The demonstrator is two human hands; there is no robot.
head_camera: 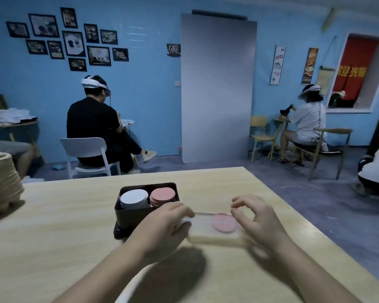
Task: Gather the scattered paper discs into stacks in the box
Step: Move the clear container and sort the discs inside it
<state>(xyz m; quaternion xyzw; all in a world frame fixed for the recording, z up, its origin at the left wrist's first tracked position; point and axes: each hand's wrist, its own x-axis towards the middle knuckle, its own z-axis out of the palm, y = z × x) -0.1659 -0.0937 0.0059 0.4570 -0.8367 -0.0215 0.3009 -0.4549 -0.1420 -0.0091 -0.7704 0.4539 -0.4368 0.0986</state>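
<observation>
We see the box (127, 215) near the table's (53, 226) far edge (two stacks inside); left hand (164, 224) perhaps grips a clear tray (201, 236); right hand (255, 217) hovers loose above the pink disc (224, 223).

Single head view, sitting above near edge of table (53, 226), facing forward and slightly down; hands close below lens, box (127, 215) just beyond; wide angle also taking in far blue wall (140, 95) and seated people
</observation>
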